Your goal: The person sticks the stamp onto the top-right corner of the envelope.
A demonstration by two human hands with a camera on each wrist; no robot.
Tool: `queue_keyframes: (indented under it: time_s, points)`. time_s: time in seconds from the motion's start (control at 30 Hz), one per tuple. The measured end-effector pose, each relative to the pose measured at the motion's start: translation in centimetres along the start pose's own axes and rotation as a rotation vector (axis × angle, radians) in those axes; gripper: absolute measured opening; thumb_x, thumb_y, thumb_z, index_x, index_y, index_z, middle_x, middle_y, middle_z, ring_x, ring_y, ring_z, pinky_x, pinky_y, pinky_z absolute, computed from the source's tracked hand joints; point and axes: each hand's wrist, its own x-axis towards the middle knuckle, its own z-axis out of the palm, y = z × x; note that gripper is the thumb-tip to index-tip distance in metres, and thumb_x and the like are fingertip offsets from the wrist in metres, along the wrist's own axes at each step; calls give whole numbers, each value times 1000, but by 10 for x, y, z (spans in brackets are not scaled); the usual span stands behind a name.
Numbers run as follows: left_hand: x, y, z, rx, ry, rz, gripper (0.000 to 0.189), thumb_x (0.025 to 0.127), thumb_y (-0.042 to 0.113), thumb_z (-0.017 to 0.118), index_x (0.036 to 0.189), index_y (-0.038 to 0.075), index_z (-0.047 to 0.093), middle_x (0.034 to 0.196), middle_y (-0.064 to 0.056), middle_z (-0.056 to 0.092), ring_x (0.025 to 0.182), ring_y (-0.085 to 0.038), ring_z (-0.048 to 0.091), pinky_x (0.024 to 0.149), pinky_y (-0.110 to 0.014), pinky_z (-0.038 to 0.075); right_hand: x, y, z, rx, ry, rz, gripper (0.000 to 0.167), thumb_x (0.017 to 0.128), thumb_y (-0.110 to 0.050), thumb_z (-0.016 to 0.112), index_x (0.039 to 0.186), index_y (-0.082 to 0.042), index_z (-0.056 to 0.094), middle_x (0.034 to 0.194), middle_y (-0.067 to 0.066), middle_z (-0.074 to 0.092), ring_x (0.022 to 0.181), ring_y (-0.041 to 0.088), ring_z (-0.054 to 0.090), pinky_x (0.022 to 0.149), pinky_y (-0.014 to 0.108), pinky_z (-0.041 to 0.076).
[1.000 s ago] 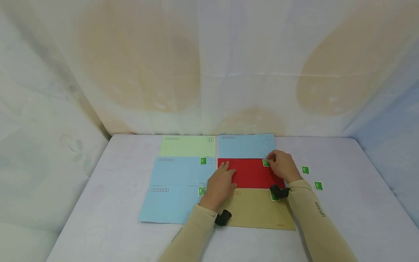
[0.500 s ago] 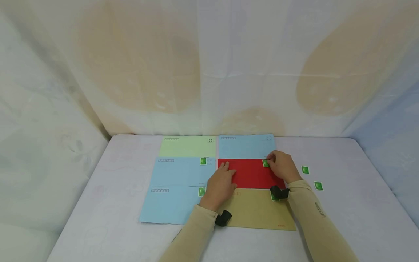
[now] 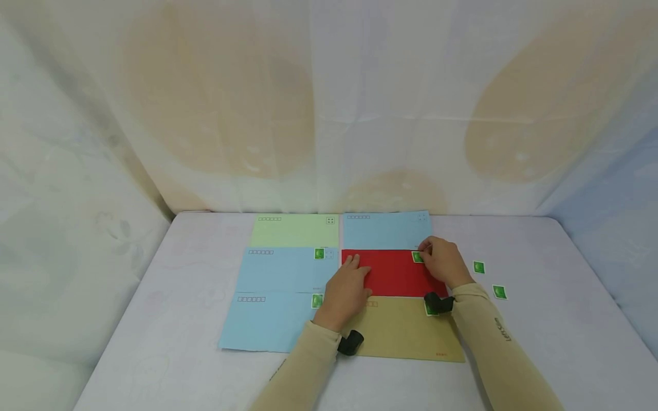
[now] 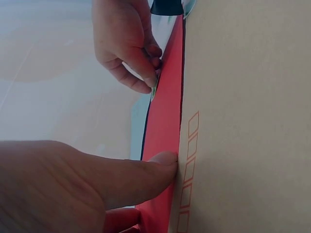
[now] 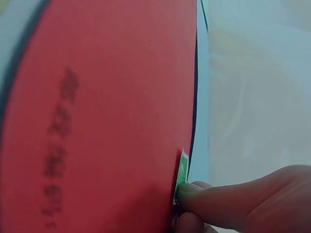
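My left hand [image 3: 343, 294] rests on the left part of the red envelope [image 3: 388, 274], its thumb [image 4: 131, 179] lying near the seam with the tan envelope [image 3: 406, 337]. At the red envelope's upper right corner, my right hand [image 3: 445, 261] pinches a green postage stamp [image 3: 417, 257] between thumb and fingers. Seen from the right wrist, that stamp [image 5: 182, 170] stands tilted up at the envelope's edge. Handwriting [image 5: 60, 145] shows blurred on the red paper. A stamp [image 3: 430, 311] on the tan envelope is partly hidden by the right wrist camera.
Two blue envelopes [image 3: 277, 271] on the left each bear a green stamp [image 3: 319, 253]. A light green envelope [image 3: 295, 231] and another blue envelope [image 3: 385, 228] lie at the back. Two loose stamps [image 3: 479, 267] lie on the white tabletop [image 3: 555, 337] at right.
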Motion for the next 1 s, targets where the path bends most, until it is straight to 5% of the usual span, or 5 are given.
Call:
queue_keyframes:
  time_s: [1.0]
  points:
    - [4,-2,3,12,18,8,51,87,23,80,134,8,66,150,-16,49,144,-29,39,107,-39,45,-8,-6,-7,36,23,16,22,98,-7,58,114,7,64,108,24,66,96,37,59,88,53,55]
